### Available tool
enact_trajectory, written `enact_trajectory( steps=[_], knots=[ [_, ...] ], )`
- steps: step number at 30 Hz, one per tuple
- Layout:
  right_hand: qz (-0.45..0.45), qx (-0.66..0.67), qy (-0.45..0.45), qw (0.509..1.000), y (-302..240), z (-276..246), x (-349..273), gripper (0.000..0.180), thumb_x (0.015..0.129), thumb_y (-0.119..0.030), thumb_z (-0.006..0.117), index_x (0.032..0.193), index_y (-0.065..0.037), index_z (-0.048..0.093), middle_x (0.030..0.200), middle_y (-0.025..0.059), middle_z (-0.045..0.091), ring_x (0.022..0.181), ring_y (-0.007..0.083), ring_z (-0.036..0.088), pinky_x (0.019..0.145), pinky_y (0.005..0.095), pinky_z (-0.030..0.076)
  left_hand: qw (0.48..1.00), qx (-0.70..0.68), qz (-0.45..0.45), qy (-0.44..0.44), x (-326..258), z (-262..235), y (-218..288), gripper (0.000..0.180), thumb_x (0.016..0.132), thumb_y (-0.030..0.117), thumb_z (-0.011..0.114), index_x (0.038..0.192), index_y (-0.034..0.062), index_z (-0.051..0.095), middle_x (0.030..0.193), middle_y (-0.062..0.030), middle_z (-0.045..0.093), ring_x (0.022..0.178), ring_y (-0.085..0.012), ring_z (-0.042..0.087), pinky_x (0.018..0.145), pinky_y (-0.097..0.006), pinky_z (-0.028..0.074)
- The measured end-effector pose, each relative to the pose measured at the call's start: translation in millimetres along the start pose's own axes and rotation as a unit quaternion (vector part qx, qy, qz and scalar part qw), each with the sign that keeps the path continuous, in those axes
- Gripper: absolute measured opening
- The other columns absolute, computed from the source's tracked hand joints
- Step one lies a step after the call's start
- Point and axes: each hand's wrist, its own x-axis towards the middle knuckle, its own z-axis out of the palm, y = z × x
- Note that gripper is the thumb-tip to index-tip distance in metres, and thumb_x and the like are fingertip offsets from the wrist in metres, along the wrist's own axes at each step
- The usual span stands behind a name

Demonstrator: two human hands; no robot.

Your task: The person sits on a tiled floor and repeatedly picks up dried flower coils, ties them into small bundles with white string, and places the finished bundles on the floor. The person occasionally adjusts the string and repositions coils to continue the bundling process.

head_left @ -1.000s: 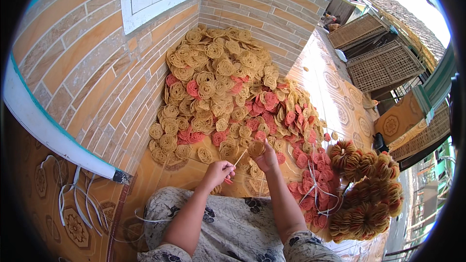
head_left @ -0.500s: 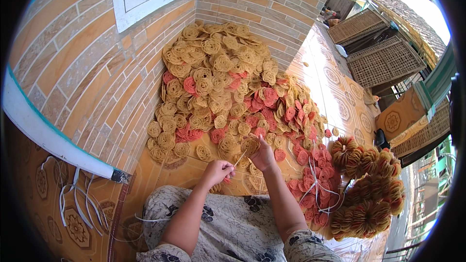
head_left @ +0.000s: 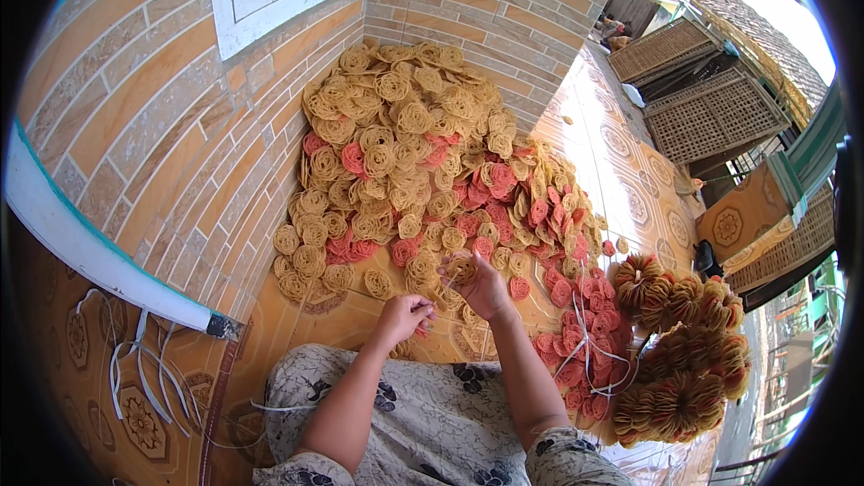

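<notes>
My right hand (head_left: 487,288) is closed round the edge of a tan lacy cracker disc (head_left: 461,270), shaped like a rosette of fine strands. Lower and to the left, my left hand (head_left: 405,318) pinches a thin pale strand, blurred near the fingertips, that runs toward the disc. A bit of pink (head_left: 420,333) shows just under the left fingers; how it is held is hidden. Beyond both hands, a large heap of tan discs (head_left: 396,99) with pink discs (head_left: 493,182) mixed in leans into the wall corner.
At my right lie pink discs (head_left: 589,310) with white string (head_left: 587,342) across them, beside bundled tan and red discs (head_left: 675,405). White strips (head_left: 142,351) hang at the left. Brick-patterned walls (head_left: 180,126) enclose the heap. Woven racks (head_left: 711,117) stand at far right.
The disc in my right hand has tilted to face me more, and the strand between my hands shows less plainly. My left hand has barely moved.
</notes>
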Motion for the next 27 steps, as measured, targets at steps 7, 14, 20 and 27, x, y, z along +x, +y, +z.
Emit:
enact_trajectory(
  steps=[7, 14, 20, 27],
  knots=[
    [-0.112, -0.323, 0.081, 0.936, 15, -1, 13, 0.034, 0.097, -0.027, 0.048, 0.121, -0.003, 0.052, 0.114, 0.0158, 0.061, 0.103, 0.0264, 0.059, 0.092, 0.0389, 0.043, 0.998, -0.026, -0.011, 0.058, 1, -10, -2, 0.015, 0.092, 0.009, 0.056, 0.097, -0.0032, 0.063, 0.08, -0.0068, 0.067, 0.061, -0.008, 0.058, 0.055, -0.026, 0.056],
    [-0.308, -0.808, 0.029, 0.501, 58, -10, 38, 0.034, 0.085, -0.023, 0.063, 0.115, -0.006, 0.06, 0.109, 0.013, 0.061, 0.089, 0.0323, 0.061, 0.073, 0.0392, 0.049, 0.992, -0.01, -0.027, 0.122, 0, -34, -1, 0.015, 0.093, 0.008, 0.055, 0.097, -0.0038, 0.062, 0.079, -0.0075, 0.066, 0.06, -0.0076, 0.056, 0.056, -0.025, 0.055],
    [-0.07, -0.474, 0.096, 0.873, 36, -19, 35, 0.025, 0.094, -0.022, 0.055, 0.092, 0.002, 0.062, 0.081, 0.0091, 0.065, 0.073, 0.0209, 0.064, 0.071, 0.0302, 0.048, 0.996, 0.001, -0.049, 0.071, 1, -25, -1, 0.016, 0.093, 0.01, 0.056, 0.096, -0.0045, 0.063, 0.079, -0.0073, 0.066, 0.061, -0.0083, 0.057, 0.056, -0.026, 0.055],
    [-0.062, -0.397, 0.036, 0.915, 29, -13, 23, 0.033, 0.096, -0.027, 0.054, 0.086, 0.004, 0.06, 0.082, 0.0044, 0.062, 0.074, 0.0103, 0.055, 0.069, 0.0265, 0.044, 0.996, -0.026, -0.049, 0.068, -1, -25, 2, 0.018, 0.092, 0.012, 0.058, 0.096, -0.0046, 0.064, 0.076, -0.0056, 0.066, 0.059, -0.0078, 0.058, 0.055, -0.026, 0.055]
  ],
)
